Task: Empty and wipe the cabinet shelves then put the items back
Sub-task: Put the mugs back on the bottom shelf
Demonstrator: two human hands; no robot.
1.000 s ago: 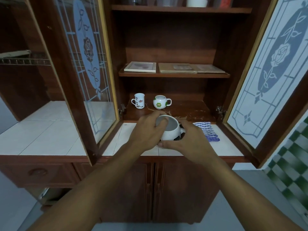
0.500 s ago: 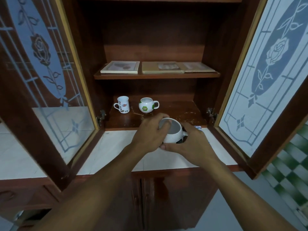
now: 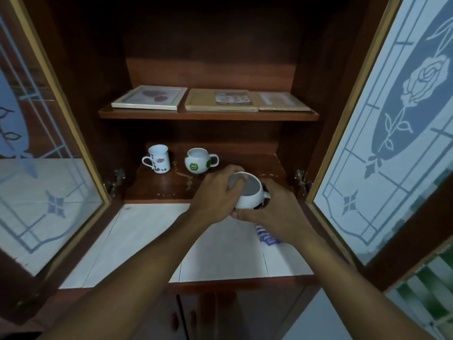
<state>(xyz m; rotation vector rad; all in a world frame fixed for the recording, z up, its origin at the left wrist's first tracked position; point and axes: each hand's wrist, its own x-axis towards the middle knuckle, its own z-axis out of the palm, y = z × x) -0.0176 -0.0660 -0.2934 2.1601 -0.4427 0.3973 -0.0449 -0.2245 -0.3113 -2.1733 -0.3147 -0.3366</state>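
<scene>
You have the round white mug (image 3: 248, 196) with black patches gripped in both hands, just over the front edge of the lower shelf (image 3: 159, 187), to the right of the two mugs standing there and nearer you; whether its base touches the wood I cannot tell; your left hand (image 3: 214, 195) comes over the top, its fingers (image 3: 229, 175) curled across the rim with a tip or two inside the mouth; your right hand (image 3: 279, 214) wraps the lower side by the handle, thumb under the front. To my eye you are putting it back, so carry it level and low under the upper shelf (image 3: 208, 115); set the base flat on the bare wood right of the green-and-white ball mug (image 3: 198, 161), leaving a gap so the two do not knock; take the fingertips out of the mouth only once the right hand bears the weight, and let go when it sits steady. The held mug looks empty, grey inside; the ball mug and the tall bean-printed mug (image 3: 158, 159) show nothing in them either, as far as their mouths can be seen; the upper shelf carries a framed picture (image 3: 149, 98) and two flat boards (image 3: 220, 100) side by side; a blue striped cloth (image 3: 267, 238) lies on the tiled worktop (image 3: 147, 241) under your right wrist.
</scene>
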